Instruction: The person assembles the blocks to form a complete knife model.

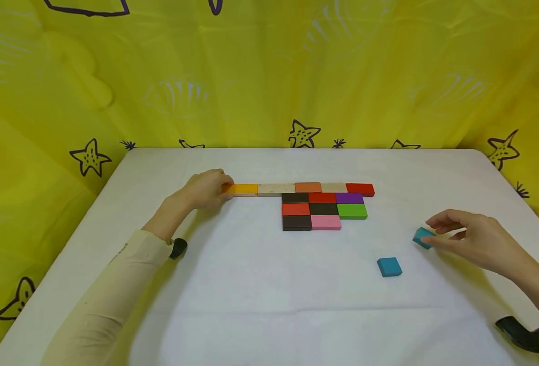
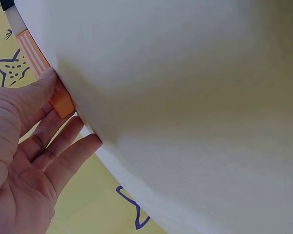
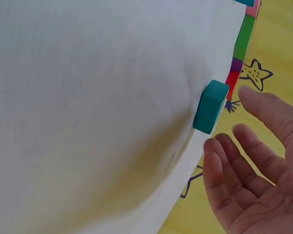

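My left hand [image 1: 207, 189] is at the left end of a long row of blocks. It pinches the end of an orange block [image 1: 245, 189] between thumb and fingers; in the left wrist view this orange block [image 2: 64, 104] has pale stripes along its side. My right hand [image 1: 477, 240] hovers beside a teal block [image 1: 421, 237] on the right of the table. The right wrist view shows a gap between its spread fingers and that teal block [image 3: 211, 106]. A second teal block [image 1: 390, 267] lies nearer to me, to the left.
The row continues with a pale wooden block [image 1: 276, 189], others, and a red block [image 1: 360, 189] at its right end. Shorter rows below include a purple block [image 1: 349, 198], a green block [image 1: 352, 211] and a pink block [image 1: 326, 222]. A yellow cloth [image 1: 251, 76] hangs behind the white table [image 1: 260, 284].
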The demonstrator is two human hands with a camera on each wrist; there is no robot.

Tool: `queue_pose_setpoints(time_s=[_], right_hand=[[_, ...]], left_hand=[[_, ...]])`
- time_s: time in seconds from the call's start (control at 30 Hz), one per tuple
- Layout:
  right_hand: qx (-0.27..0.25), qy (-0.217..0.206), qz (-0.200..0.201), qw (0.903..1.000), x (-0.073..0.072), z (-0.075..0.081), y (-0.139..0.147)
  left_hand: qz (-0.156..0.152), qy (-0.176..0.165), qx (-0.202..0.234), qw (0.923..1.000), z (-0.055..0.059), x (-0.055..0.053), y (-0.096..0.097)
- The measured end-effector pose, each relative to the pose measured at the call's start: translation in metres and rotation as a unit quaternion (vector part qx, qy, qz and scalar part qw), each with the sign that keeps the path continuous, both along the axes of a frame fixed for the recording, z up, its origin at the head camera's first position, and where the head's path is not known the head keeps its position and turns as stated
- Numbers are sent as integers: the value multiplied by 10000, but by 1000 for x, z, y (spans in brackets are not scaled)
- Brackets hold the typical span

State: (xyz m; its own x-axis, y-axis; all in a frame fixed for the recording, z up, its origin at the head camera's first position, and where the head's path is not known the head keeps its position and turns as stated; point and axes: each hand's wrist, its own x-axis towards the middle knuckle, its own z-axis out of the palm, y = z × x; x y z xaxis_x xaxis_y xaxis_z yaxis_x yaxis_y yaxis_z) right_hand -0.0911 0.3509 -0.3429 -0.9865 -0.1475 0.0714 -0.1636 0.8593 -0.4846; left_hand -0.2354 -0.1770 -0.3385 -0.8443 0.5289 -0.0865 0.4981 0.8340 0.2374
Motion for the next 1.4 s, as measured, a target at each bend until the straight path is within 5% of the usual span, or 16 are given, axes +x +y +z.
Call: queue_pose_setpoints(time_s=[0.3,1.07,1.4], right_hand=[[160,-297,342,9988,-3,-6,4],[160,367,733,9965,-20,-6,-21],[80,269,703,9971,-34,-1,-38]], left_hand=[[10,11,-46,10000,-2,-1,0],[0,58,-79,10000,-3,-1,-3],[-9,40,-61,10000,-3,-2,-1]])
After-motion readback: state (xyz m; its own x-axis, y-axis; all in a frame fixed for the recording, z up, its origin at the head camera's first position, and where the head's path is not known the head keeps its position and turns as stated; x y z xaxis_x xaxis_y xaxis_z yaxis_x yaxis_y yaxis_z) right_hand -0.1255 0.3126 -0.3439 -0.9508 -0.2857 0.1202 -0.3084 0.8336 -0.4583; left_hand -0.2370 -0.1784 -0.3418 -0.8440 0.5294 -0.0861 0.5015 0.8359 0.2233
